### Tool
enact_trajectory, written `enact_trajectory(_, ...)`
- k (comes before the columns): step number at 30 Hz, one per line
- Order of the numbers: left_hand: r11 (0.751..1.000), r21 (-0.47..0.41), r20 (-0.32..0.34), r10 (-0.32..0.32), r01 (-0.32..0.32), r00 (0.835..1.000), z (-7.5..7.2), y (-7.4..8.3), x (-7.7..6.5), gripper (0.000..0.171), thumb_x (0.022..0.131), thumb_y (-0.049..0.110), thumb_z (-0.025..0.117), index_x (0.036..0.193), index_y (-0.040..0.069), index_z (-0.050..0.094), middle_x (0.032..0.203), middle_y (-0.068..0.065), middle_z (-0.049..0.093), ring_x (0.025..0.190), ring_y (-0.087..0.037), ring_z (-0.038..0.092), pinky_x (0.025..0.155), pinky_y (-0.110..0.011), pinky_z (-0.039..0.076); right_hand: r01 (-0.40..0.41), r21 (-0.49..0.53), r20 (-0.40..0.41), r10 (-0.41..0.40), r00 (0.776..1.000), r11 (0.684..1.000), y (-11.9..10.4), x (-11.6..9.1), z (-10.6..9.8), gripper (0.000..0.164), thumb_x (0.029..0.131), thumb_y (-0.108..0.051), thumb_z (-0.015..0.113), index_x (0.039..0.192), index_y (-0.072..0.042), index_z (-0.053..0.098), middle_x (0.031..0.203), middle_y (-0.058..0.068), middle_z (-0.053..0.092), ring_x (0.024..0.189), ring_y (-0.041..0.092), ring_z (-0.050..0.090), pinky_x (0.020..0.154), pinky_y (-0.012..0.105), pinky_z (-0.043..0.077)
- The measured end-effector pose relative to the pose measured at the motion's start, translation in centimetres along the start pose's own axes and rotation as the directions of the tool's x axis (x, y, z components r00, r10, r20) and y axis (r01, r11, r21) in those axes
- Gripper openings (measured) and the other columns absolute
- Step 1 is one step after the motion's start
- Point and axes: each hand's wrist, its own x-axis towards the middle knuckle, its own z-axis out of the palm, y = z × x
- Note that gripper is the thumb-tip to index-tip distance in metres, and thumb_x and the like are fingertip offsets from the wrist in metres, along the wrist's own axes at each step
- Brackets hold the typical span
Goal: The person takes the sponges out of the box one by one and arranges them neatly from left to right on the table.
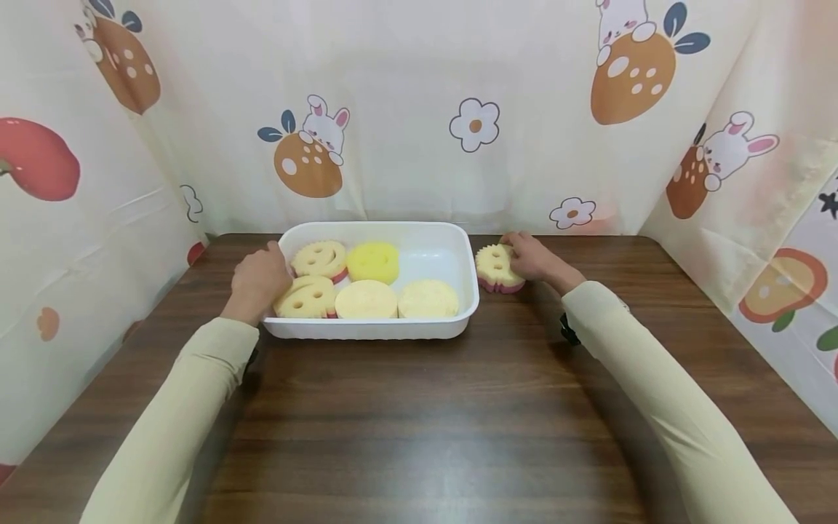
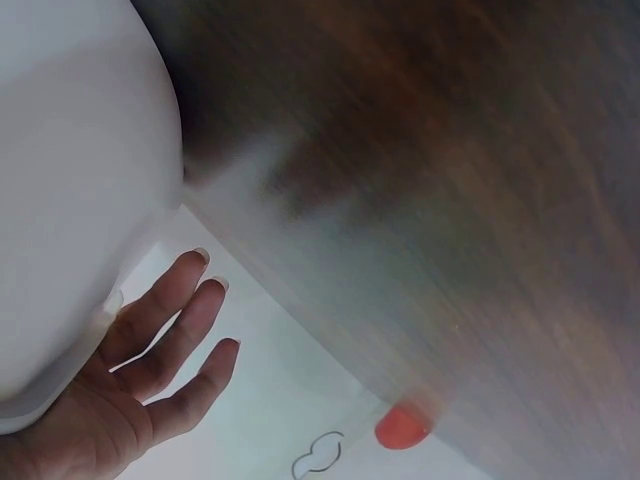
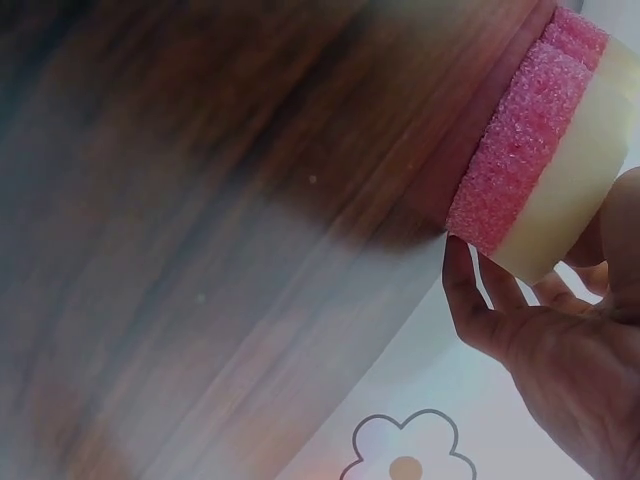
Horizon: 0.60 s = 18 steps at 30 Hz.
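Only head view shows sponges (image 1: pixel 366 299) inside tray (image 1: pixel 366 331).

No readable text, label, brand or number. Picture signs only: smiling face cut in lower pale sponge (image 1: pixel 306 303), just beside left fingers (image 2: pixel 198 388); another in upper pale sponge (image 1: pixel 304 259), slightly beyond them; third in bright yellow sponge (image 1: pixel 373 274), farther right. At right fingers (image 3: pixel 466 295), pink-based sponge (image 1: pixel 487 265) shows two eye holes (rest covered). Flower outline (image 1: pixel 572 213) on curtain (image 1: pixel 517 207) beyond.
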Motion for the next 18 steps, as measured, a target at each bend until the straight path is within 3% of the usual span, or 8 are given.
enact_trajectory(13, 1.000, -0.003, -0.034, 0.008, -0.008, 0.999, 0.05, 0.00, 0.07, 0.057, 0.097, 0.025, 0.049, 0.133, -0.017, 0.034, 0.108, -0.038, 0.059, 0.093, -0.048, 0.063, 0.083, -0.062, 0.051, 0.006, -0.015, -0.002, -0.006, 1.000, 1.000, -0.13, 0.07, -0.15, 0.050, 0.089, 0.004, 0.038, 0.139, 0.008, 0.041, 0.133, 0.031, 0.044, 0.112, 0.038, 0.044, 0.102, 0.053, 0.040)
enact_trajectory(18, 1.000, 0.005, -0.042, 0.009, -0.009, 0.999, 0.05, -0.12, 0.05, 0.057, 0.097, 0.024, 0.047, 0.133, -0.017, 0.034, 0.108, -0.039, 0.060, 0.093, -0.050, 0.064, 0.080, -0.061, 0.052, 0.049, -0.022, -0.034, -0.050, 0.998, 0.999, 0.04, 0.14, -0.07, 0.052, 0.086, 0.005, 0.038, 0.137, 0.010, 0.042, 0.132, 0.034, 0.045, 0.115, 0.039, 0.044, 0.105, 0.054, 0.038)
